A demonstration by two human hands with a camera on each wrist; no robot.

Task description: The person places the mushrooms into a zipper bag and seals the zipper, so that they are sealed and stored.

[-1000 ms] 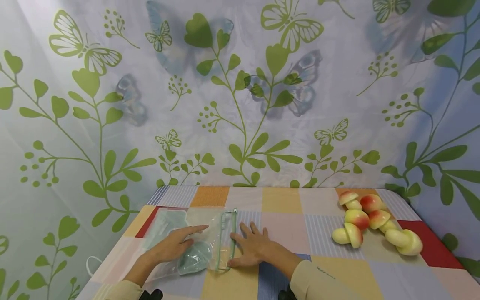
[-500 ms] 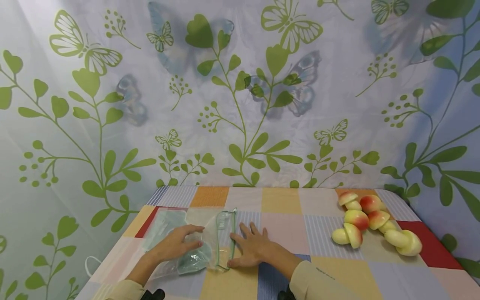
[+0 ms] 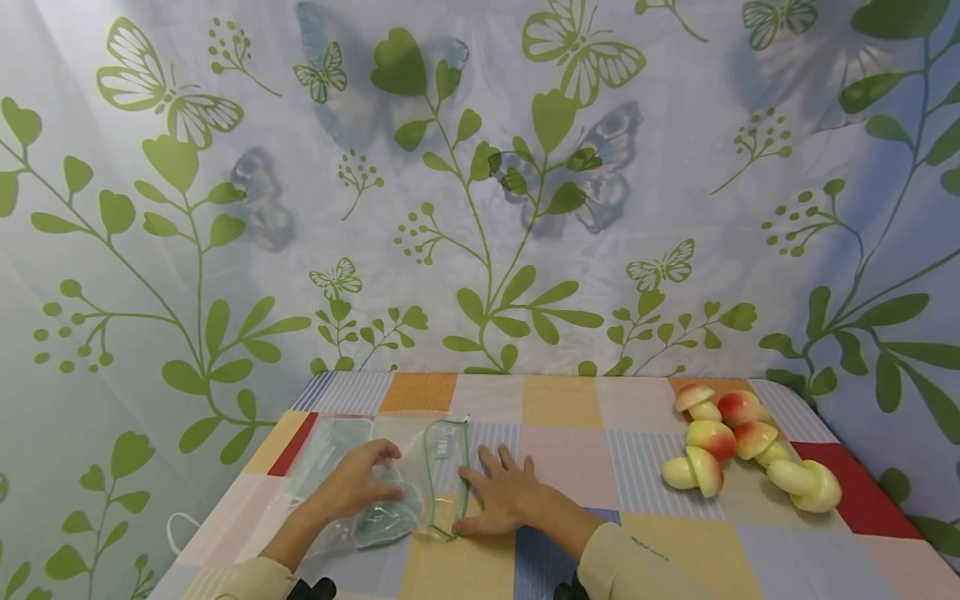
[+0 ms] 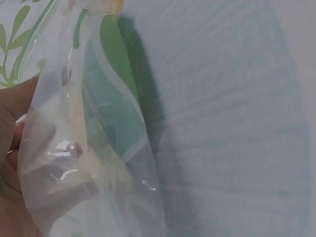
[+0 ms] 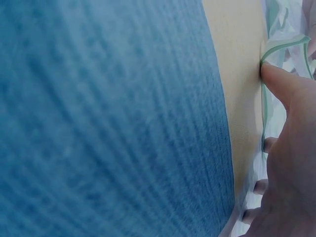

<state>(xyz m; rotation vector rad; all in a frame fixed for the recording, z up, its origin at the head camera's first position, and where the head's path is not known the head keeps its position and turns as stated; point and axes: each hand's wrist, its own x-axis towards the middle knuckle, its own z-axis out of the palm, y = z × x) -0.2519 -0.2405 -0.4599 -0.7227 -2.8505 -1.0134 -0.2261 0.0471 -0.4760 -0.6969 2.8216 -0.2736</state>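
A clear zip bag (image 3: 408, 429) with a green-lined mouth lies flat at the left of the table, its mouth facing right. My left hand (image 3: 352, 483) lies over the bag, thumb and fingers bent and gripping its upper film. In the left wrist view the raised film of the bag (image 4: 64, 148) stands in folds, with parts of the hand showing through it. My right hand (image 3: 502, 492) rests with spread fingers at the mouth's right edge. The right wrist view shows its thumb (image 5: 281, 81) touching the green zip strip (image 5: 264, 106).
Several toy mushrooms (image 3: 708, 440) with pale stems and red-yellow caps lie grouped at the table's right. A patchwork cloth (image 3: 562, 458) covers the table. Behind it hangs a leaf-and-butterfly curtain (image 3: 465, 183). A white cord loop (image 3: 176, 529) shows at the left edge.
My left hand's fingers have bent and drawn back leftward. The bag's upper lip has shifted left, so its mouth gapes wider. My right hand stays in place.
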